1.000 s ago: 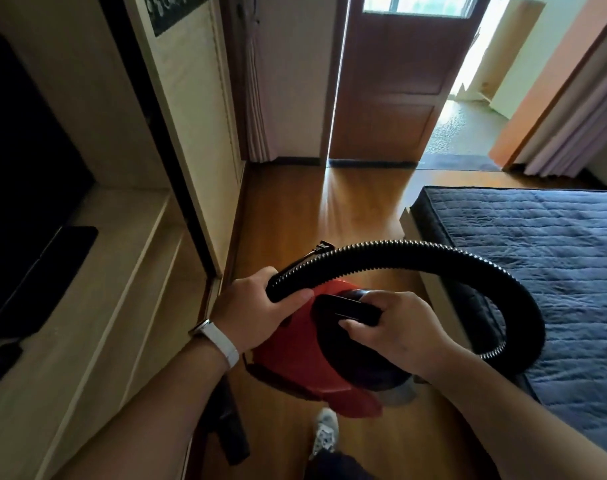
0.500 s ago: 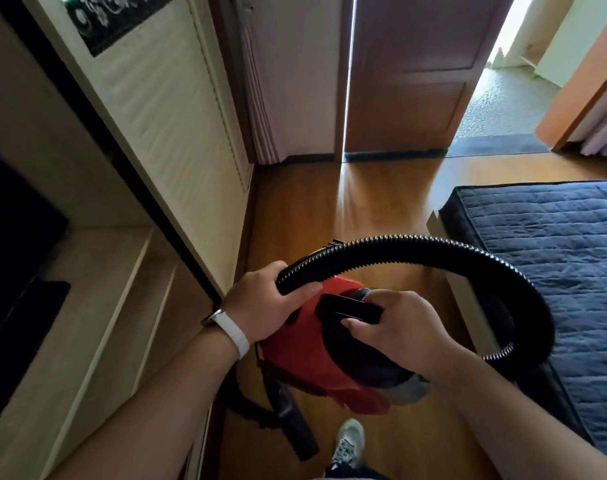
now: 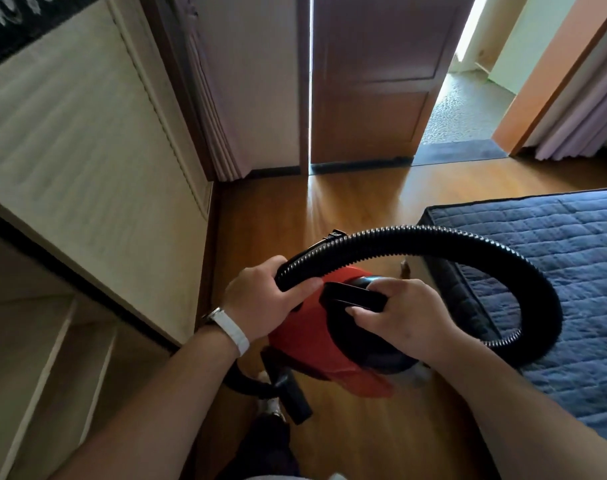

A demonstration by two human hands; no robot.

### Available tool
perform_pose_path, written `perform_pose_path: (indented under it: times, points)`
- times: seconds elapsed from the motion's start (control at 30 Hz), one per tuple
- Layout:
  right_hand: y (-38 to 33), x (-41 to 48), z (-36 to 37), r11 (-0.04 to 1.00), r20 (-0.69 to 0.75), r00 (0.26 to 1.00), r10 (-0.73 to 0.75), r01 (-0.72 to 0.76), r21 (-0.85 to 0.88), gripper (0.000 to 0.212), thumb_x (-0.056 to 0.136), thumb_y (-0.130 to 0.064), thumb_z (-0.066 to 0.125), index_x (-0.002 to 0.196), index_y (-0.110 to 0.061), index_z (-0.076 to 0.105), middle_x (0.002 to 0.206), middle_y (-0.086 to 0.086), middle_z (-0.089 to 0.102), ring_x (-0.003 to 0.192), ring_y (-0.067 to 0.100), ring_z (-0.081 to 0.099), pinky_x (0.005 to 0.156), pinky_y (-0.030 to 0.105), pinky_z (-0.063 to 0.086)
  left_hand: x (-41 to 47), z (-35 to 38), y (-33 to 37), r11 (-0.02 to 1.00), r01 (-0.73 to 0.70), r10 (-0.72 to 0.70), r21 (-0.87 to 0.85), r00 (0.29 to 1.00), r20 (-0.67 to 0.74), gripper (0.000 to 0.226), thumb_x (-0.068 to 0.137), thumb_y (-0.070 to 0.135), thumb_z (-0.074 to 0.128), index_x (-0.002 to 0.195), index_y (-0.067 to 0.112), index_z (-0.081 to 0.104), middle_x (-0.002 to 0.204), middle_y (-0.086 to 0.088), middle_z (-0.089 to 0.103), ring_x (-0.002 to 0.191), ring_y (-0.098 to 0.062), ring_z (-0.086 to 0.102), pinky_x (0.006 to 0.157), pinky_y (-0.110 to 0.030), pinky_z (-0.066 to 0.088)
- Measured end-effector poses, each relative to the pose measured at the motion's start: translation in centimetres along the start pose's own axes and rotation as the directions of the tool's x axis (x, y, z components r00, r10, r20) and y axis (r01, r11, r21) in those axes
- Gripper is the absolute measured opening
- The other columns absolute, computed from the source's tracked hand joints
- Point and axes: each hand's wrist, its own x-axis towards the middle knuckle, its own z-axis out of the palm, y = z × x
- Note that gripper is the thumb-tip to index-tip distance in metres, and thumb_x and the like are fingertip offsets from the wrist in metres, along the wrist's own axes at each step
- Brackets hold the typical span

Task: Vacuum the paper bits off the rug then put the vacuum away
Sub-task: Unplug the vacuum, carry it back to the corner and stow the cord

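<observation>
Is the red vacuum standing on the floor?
No, the right hand holds the vacuum up by its handle; the left hand grips its hose.

Here's the canister vacuum [image 3: 305, 337], up off the wooden floor [image 3: 347, 209]: a small red body with a black top, carried at a tilt. The black carry handle [image 3: 354, 296] runs across that top, with the right hand [image 3: 402, 317] wrapped round it. The black ribbed hose [image 3: 468, 244], gripped near one end by the left hand [image 3: 260, 303], sweeps wide to the right in a big loop and curls back in behind the body. Underneath, the black nozzle [image 3: 295, 400] hangs from a curved tube
</observation>
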Motion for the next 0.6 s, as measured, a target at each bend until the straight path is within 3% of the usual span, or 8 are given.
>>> perform_pose_path:
  times: [0.33,0.5,0.6]
  points:
    - [-2.3,15.5,-0.2,0.985,-0.045,0.988,0.149,-0.153,-0.079,0.042,0.078,-0.066,0.062,0.097,-0.030,0.070,0.082,-0.009,0.067,0.081,0.012,0.065,0.079,0.029,0.052,19.6,-1.0,-5.1,0.994,-0.098,0.103,-0.039,0.984,0.145,0.051,0.071,0.082,0.048,0.085,0.034,0.058,0.065,0.010,0.063,0.060,0.001,0.061,0.047,-0.013,0.040]
    - [-3.6,22.7,-1.7,0.980,-0.138,0.972,0.191,-0.196,-0.024,0.034,0.078,-0.061,0.067,0.094,-0.030,0.070,0.064,-0.019,0.050,0.071,0.008,0.056,0.068,0.025,0.041,28.8,-2.7,-6.5,0.987,-0.140,0.154,-0.075,0.960,0.233,0.047,0.074,0.082,0.053,0.088,0.038,0.060,0.065,0.010,0.065,0.058,-0.001,0.062,0.050,-0.020,0.047]
    - [-3.2,26.2,-3.1,0.977,-0.205,0.956,0.211,-0.203,0.061,0.033,0.075,-0.062,0.068,0.089,-0.033,0.071,0.075,-0.014,0.059,0.070,0.012,0.059,0.063,0.025,0.039,33.2,-3.0,-6.4,0.982,-0.165,0.184,-0.091,0.947,0.265,0.045,0.074,0.081,0.055,0.088,0.038,0.060,0.066,0.009,0.067,0.056,-0.004,0.063,0.051,-0.025,0.052]
